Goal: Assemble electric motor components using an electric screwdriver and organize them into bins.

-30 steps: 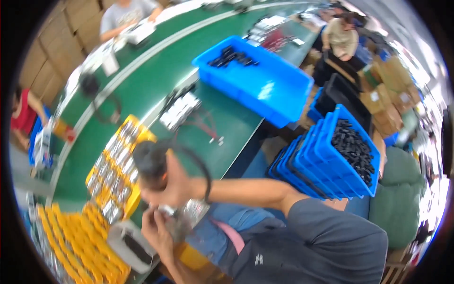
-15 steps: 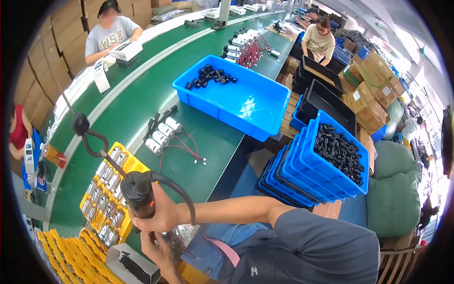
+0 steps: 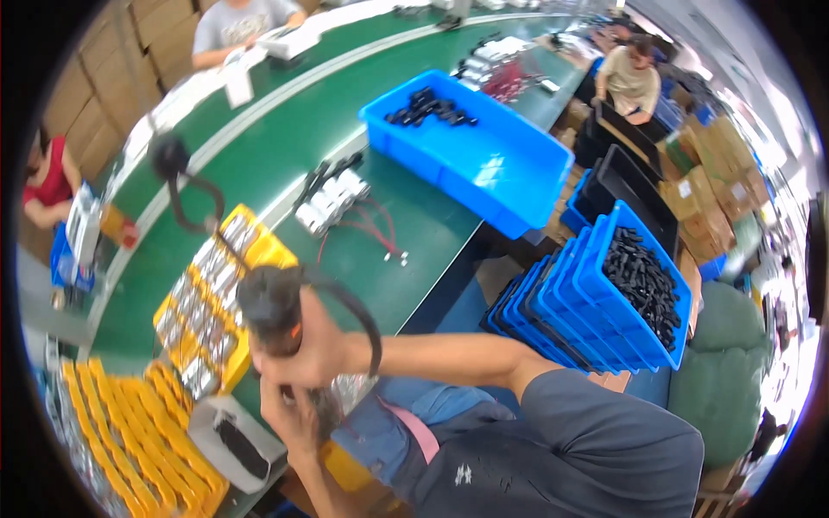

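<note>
Green table edge (image 3: 440,276) lies just beyond right hand (image 3: 315,350).

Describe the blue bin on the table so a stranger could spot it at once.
Start at the long green table. On its near edge, far from the hands, sits a wide blue bin, nearly bare, with a few black parts in one corner. Unlike the stacked blue bins beside the table, it stands alone.
</note>
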Available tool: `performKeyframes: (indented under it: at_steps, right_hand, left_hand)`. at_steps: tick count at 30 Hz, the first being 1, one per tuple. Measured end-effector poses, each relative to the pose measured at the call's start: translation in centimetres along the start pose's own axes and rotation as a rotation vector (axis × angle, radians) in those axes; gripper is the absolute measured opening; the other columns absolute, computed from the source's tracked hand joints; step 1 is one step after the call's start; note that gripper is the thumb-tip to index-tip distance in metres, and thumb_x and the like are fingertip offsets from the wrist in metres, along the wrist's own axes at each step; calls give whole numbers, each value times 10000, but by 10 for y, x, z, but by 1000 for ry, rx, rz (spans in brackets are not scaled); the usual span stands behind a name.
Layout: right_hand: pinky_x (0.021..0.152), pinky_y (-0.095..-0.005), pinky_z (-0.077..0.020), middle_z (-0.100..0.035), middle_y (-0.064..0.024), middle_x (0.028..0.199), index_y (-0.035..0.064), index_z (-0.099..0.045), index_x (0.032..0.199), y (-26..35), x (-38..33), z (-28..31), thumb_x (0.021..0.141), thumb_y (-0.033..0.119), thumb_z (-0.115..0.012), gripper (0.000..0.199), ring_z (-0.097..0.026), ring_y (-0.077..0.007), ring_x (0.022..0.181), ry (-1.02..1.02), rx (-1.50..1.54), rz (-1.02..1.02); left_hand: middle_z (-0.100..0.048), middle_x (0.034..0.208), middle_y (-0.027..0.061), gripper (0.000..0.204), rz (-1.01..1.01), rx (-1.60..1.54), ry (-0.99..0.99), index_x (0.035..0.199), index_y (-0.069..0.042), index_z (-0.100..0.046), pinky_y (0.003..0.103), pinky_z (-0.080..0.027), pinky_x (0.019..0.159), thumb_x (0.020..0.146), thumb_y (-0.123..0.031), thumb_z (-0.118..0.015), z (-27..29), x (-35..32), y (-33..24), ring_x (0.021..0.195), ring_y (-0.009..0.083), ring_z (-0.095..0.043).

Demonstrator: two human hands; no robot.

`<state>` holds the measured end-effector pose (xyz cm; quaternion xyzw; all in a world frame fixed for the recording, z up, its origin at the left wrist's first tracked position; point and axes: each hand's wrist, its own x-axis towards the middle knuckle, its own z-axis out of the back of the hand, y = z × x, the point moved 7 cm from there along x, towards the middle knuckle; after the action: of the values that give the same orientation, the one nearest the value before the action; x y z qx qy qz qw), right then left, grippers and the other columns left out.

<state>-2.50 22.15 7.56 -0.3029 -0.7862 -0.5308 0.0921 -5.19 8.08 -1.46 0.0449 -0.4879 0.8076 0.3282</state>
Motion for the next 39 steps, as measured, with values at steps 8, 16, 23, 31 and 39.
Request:
performKeyframes:
  at_steps: [8, 16, 23, 31, 39]
  right_hand:
    - [588, -252, -484, -585, -29, 715, -3, -537, 880, -18, 34, -23, 667, -14, -670, 251, -580, -98, 646, 118, -395, 62]
    - [558, -245, -478, -594, -29, 696, -12, -519, 913, -42, 39, -33, 669, -6, -658, 281, -575, -87, 610, 135, -353, 136]
    - [551, -235, -471, -598, -33, 685, -15, -518, 898, -47, 35, -24, 686, -21, -643, 246, -572, -81, 597, 101, -407, 137]
    - [538, -233, -461, -594, -33, 678, -39, -518, 933, -51, 30, -20, 696, -58, -617, 258, -566, -78, 594, 106, -319, 113]
    - [531, -232, -451, -584, -34, 684, -78, -484, 1033, -47, 28, -23, 688, -79, -602, 365, -555, -73, 602, 176, -387, 185]
  left_hand:
    - [-571, 955, 226, 259, 70, 45, 48, 1028, 13, -544, 428, -444, 747, 777, -6, -603, -7, 24, 27, 873, 403, -554]
    - [-531, 936, 203, 163, 85, 14, 92, 947, 34, -527, 432, -408, 782, 784, 34, -528, 2, 28, 32, 906, 376, -511]
    - [-501, 915, 194, 150, 62, 24, 74, 915, 41, -517, 431, -402, 785, 779, 71, -464, -3, 24, 34, 900, 371, -494]
    - [-508, 933, 190, 161, 110, -21, 77, 933, 42, -520, 420, -404, 795, 778, 55, -478, -5, 20, 39, 916, 363, -492]
    - [-556, 1078, 126, 413, -6, 266, -18, 1089, -13, -547, 466, -297, 937, 732, -189, -660, 0, 23, 26, 1073, 304, -469]
